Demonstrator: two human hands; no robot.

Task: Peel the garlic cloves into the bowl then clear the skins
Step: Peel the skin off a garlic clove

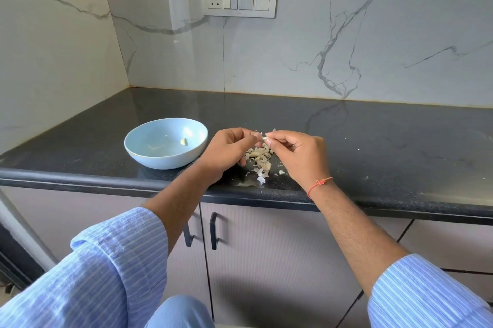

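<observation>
The black countertop (pixel 346 141) runs across the frame beneath a marbled wall, and everything else is best placed from the pale blue bowl (pixel 165 142) standing near its front edge. A single peeled clove (pixel 184 141) lies inside the bowl, toward its right wall.

Just right of the bowl, the person's left hand (pixel 226 151) and right hand (pixel 296 154) meet above the counter. Both have fingers curled, and their thumbs and fingertips pinch one small garlic clove (pixel 264 138) between them, held above the counter. How much skin it still wears is too small to tell.

Below the hands, right of the bowl, sits a pile of unpeeled cloves (pixel 260 155), with loose skins (pixel 261 179) scattered toward the counter's front edge.

The work looks to be early: one clove is done and many wait. The risks seem plain. The papery skins lie close to the edge and could drift off to the floor if brushed by a wrist. The pinched clove, being small and slippery, could pop from the fingertips and land in the pile or beyond the bowl.
</observation>
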